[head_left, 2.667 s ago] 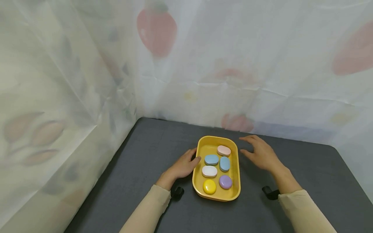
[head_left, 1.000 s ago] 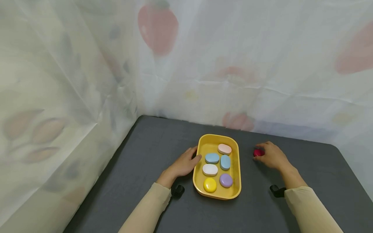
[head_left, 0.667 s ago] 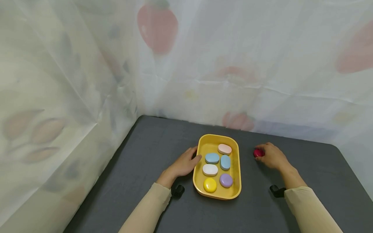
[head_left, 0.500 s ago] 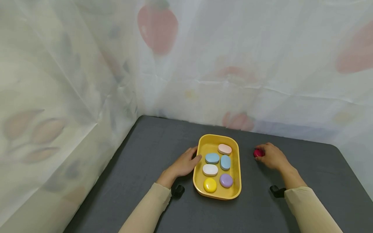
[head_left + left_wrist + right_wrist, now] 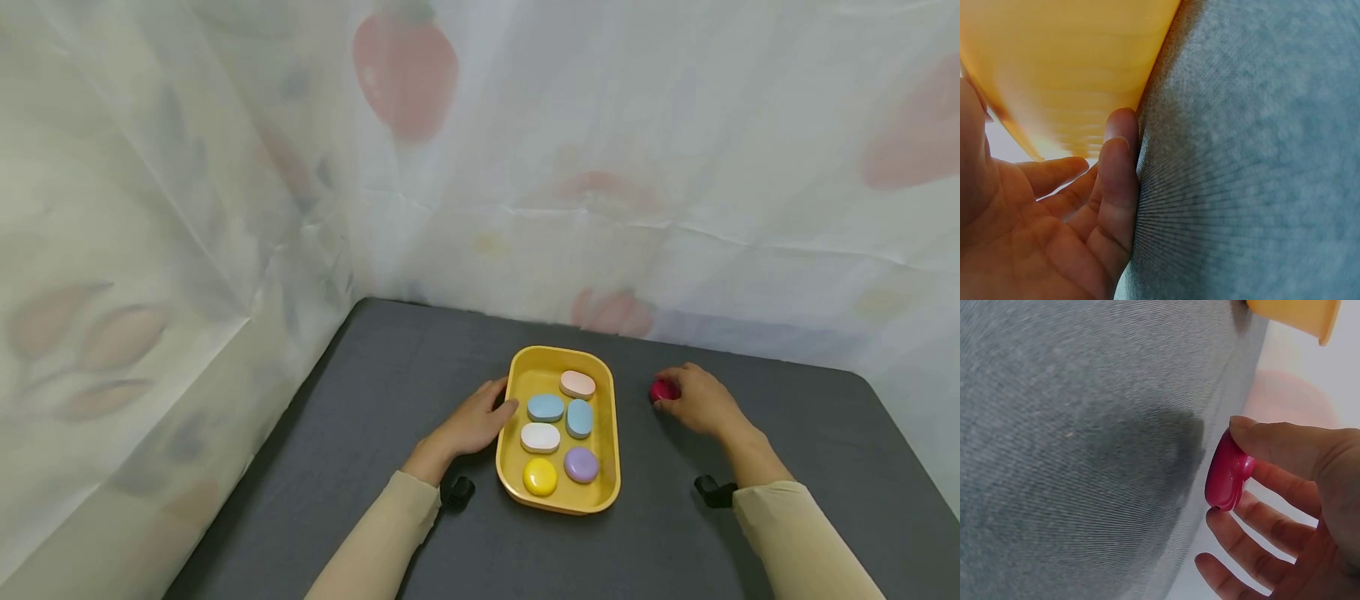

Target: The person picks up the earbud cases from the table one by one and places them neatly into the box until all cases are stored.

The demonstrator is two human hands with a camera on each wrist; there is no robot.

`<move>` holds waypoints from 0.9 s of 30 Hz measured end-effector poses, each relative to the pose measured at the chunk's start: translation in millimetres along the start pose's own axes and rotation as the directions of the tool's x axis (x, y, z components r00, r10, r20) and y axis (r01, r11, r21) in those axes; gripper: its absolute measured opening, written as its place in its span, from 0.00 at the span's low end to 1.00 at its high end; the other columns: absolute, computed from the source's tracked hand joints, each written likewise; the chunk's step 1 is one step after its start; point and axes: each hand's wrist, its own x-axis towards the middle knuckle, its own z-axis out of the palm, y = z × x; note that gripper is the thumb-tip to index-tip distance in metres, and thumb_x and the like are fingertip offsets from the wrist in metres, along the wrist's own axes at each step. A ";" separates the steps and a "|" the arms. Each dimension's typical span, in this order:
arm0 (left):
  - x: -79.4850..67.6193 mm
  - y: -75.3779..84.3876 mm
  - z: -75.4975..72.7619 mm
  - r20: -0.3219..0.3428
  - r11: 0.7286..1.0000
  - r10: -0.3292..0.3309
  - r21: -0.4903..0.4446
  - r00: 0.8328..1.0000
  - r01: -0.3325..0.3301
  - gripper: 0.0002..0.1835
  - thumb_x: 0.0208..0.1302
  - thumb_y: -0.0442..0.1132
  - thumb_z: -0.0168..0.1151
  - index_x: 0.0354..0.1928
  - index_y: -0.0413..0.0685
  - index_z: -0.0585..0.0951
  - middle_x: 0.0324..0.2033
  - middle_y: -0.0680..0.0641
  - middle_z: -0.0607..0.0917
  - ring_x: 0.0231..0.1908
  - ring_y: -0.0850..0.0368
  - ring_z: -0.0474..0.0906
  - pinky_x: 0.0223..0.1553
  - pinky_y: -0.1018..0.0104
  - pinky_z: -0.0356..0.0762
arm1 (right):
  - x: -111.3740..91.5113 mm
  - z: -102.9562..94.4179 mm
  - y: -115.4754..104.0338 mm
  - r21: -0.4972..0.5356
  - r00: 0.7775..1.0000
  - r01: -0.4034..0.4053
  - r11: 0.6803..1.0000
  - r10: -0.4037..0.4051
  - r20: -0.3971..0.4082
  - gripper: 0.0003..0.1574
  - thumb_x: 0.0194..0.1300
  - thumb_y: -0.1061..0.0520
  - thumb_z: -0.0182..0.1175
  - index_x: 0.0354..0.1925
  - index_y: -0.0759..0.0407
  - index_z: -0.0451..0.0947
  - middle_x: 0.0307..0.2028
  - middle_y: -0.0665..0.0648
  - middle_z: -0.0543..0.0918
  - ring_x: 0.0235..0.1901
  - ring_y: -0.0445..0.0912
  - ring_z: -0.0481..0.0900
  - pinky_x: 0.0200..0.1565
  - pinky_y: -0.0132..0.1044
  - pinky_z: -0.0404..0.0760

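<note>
My left hand (image 5: 472,421) holds the left side of a yellow oblong tray (image 5: 617,433), thumb over the rim and fingers along the outer wall. In the left wrist view, the fingertips (image 5: 1116,162) lie against that wall, low by the table. Right of the tray, my right hand (image 5: 701,402) pinches a glossy crimson rounded disc (image 5: 1225,475) between thumb and fingers, close over the table. Inside the tray lie a pink oval piece (image 5: 577,384), two light blue ovals (image 5: 545,407), a white oval (image 5: 540,437), a yellow round piece (image 5: 540,477) and a purple round piece (image 5: 581,465).
The dark grey tabletop (image 5: 420,358) has rounded far corners. A pale curtain with fruit prints (image 5: 675,167) hangs behind it and along the left side. Black wrist mounts (image 5: 457,493) show at both sleeves.
My right hand, at first spread beside the tray without anything in it, has moved right and taken the crimson disc, which has just shifted up slightly. The left hand stays on the tray.
</note>
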 end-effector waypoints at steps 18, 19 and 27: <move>-0.3 -0.8 0.3 0.003 1.000 0.000 0.001 1.000 0.000 0.34 0.81 0.58 0.45 0.82 0.53 0.58 0.75 0.45 0.68 0.74 0.47 0.66 0.74 0.44 0.64 | -1.2 -17.9 -27.8 -0.019 0.995 0.082 0.996 -0.083 -0.055 0.32 0.65 0.55 0.70 0.64 0.68 0.79 0.56 0.73 0.80 0.48 0.62 0.80 0.47 0.57 0.80; -0.2 -0.8 0.3 0.004 1.000 -0.002 0.001 1.000 0.002 0.35 0.81 0.58 0.45 0.82 0.54 0.58 0.75 0.45 0.68 0.74 0.47 0.66 0.74 0.44 0.64 | -1.3 -19.0 -29.5 -0.020 0.995 0.085 0.996 -0.086 -0.057 0.32 0.65 0.55 0.70 0.64 0.67 0.79 0.56 0.72 0.80 0.49 0.62 0.80 0.47 0.57 0.80; 0.7 -2.2 1.8 -0.005 1.000 0.001 0.002 1.000 -0.001 0.34 0.81 0.58 0.46 0.82 0.54 0.59 0.73 0.46 0.70 0.72 0.49 0.68 0.73 0.46 0.65 | -2.3 -25.5 -41.1 -0.029 0.994 0.094 0.995 -0.095 -0.057 0.32 0.65 0.54 0.71 0.64 0.66 0.79 0.57 0.71 0.80 0.49 0.62 0.80 0.47 0.57 0.80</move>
